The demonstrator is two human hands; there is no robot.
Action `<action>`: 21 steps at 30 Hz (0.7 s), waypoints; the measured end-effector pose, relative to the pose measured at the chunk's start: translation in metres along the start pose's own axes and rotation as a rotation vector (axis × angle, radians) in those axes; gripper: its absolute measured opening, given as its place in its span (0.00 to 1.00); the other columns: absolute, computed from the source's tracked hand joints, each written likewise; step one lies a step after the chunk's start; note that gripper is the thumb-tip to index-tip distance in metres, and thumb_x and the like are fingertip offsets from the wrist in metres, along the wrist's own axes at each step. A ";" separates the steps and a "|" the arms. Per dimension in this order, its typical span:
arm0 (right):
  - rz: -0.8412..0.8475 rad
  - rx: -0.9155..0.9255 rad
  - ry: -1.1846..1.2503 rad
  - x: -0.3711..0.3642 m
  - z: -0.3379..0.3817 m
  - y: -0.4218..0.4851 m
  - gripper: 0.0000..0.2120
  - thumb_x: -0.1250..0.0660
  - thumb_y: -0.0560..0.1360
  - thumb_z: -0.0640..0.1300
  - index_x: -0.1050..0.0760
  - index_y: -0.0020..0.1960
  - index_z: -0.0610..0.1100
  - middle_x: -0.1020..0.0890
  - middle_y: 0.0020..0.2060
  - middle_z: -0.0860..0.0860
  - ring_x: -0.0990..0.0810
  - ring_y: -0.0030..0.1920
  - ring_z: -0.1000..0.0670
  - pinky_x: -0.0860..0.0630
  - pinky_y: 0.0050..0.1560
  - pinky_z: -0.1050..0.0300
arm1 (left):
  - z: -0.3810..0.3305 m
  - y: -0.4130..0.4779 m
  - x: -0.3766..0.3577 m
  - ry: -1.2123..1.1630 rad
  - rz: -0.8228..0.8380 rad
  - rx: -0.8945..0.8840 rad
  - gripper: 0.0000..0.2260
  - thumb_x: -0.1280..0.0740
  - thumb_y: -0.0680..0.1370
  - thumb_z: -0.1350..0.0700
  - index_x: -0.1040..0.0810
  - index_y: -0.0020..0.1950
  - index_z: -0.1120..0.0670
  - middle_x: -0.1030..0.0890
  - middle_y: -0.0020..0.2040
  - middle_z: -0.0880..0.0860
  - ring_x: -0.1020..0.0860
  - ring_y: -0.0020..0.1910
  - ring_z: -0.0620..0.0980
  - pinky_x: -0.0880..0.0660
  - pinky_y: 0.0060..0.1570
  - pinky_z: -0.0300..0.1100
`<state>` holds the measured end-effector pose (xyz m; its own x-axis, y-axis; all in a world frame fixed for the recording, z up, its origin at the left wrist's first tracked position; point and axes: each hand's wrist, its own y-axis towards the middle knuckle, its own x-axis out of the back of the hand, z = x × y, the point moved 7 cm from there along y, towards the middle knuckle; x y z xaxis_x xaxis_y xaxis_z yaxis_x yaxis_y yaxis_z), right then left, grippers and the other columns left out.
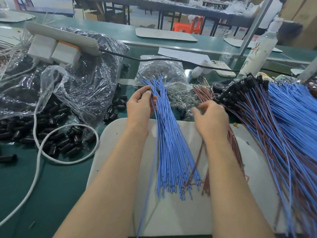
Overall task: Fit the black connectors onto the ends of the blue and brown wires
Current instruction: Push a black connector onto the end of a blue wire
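The blue wires (169, 152) are fanned lengthwise across the white work pad (116, 134), with their far ends reaching past its far edge. The brown wires (202, 92) are spread just beyond the pad's far right corner. The black connectors (65, 145) are heaped to the left of the pad, spilling from a clear plastic bag (77, 83).

The left hand (141, 102) is curled at the far end of the blue wires, and a strand appears to be pinched together with a small dark piece. The right hand (211, 115) is blurred above the pad's far edge with its fingers bent, and whether anything is held cannot be told.

The wires are judged light, thin and springy, and easily tangled. Each is best taken close to its tip so that it does not buckle when pushed home. The connectors look small, rigid and glossy, so a firm pinch on the sides is advised.

Finished blue-and-brown leads (253, 117) are piled over the pad's right edge. The pad is set on a green bench (51, 186), with a white cable (37, 134) looped to its left. More benches and an orange stool (188, 24) can be seen well beyond the pad.
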<state>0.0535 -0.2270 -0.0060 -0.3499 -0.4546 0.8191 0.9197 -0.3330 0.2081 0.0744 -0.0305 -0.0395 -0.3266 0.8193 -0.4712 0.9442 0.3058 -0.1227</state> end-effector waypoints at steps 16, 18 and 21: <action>0.066 -0.145 -0.155 -0.009 -0.015 0.001 0.13 0.35 0.76 0.42 0.30 0.61 0.44 0.22 0.56 0.45 0.27 0.60 0.42 0.34 0.60 0.47 | 0.004 -0.006 -0.005 0.051 0.061 0.071 0.06 0.37 0.80 0.60 0.21 0.48 0.52 0.20 0.34 0.50 0.24 0.30 0.41 0.25 0.34 0.34; 0.078 -0.136 -0.147 -0.010 -0.013 0.000 0.13 0.36 0.77 0.41 0.30 0.61 0.44 0.21 0.56 0.45 0.26 0.59 0.42 0.35 0.60 0.47 | 0.005 -0.007 -0.007 0.065 0.073 0.088 0.05 0.36 0.79 0.60 0.22 0.49 0.52 0.19 0.34 0.50 0.24 0.32 0.42 0.25 0.35 0.35; 0.036 -0.129 0.077 -0.003 -0.012 0.005 0.13 0.38 0.77 0.39 0.29 0.62 0.43 0.21 0.56 0.46 0.25 0.54 0.46 0.31 0.56 0.53 | 0.006 -0.007 -0.007 0.054 0.087 0.121 0.02 0.35 0.79 0.60 0.23 0.50 0.55 0.19 0.36 0.51 0.24 0.34 0.43 0.25 0.38 0.37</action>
<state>0.0568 -0.2366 -0.0142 -0.3346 -0.5281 0.7805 0.9030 -0.4166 0.1053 0.0708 -0.0416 -0.0407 -0.2418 0.8661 -0.4374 0.9663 0.1741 -0.1895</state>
